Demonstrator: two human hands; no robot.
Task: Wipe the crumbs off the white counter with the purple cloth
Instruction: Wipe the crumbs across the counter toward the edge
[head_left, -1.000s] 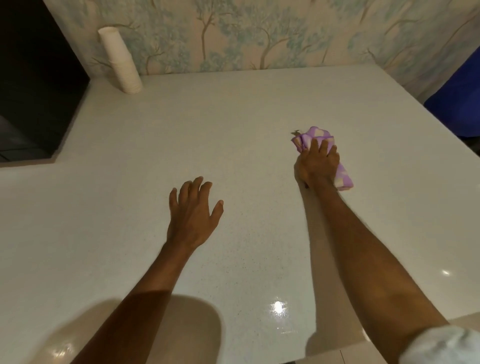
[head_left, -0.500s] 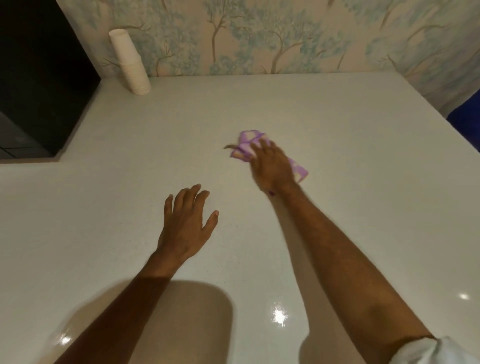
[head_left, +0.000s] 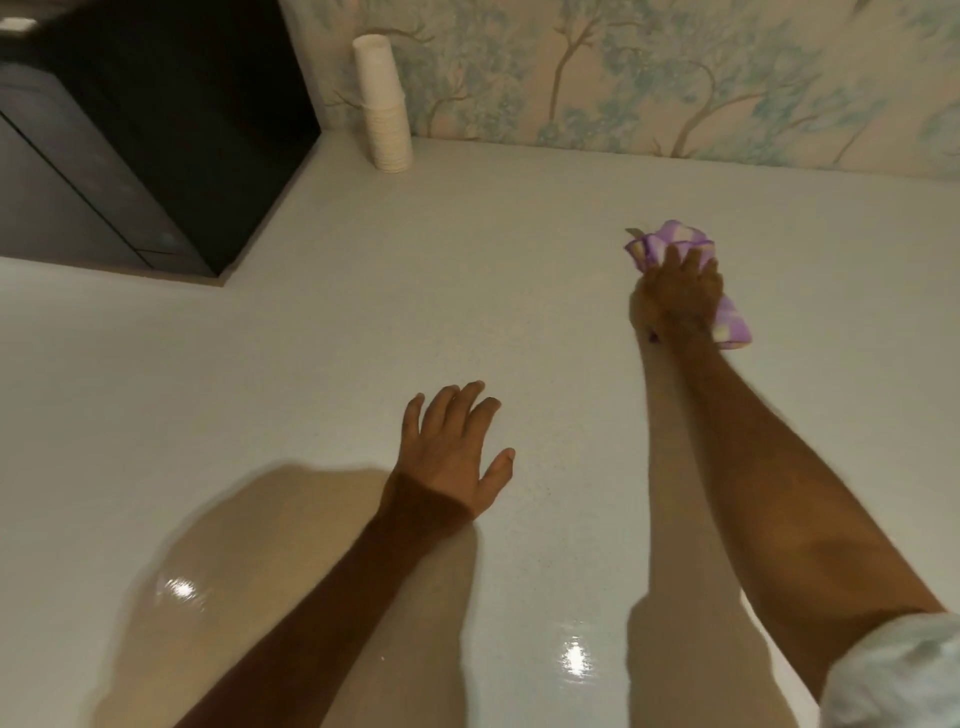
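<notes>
The purple and white checked cloth (head_left: 670, 240) is bunched up on the white counter (head_left: 415, 312), right of centre. My right hand (head_left: 680, 291) presses down on the cloth, fingers curled over it; cloth shows beyond the fingertips and by the wrist. My left hand (head_left: 452, 447) lies flat on the counter nearer to me, fingers spread, holding nothing. A small brownish scrap sticks out at the cloth's far left corner. Crumbs are too small to make out on the speckled surface.
A stack of white paper cups (head_left: 383, 104) stands at the back against the tree-patterned wall (head_left: 675, 73). A black appliance (head_left: 130, 135) fills the back left corner. Ceiling lights glare on the glossy counter near me.
My right hand swept the cloth left and then back to the right. The view swung left, bringing the black appliance and cups further into the frame. My left hand stayed flat.
</notes>
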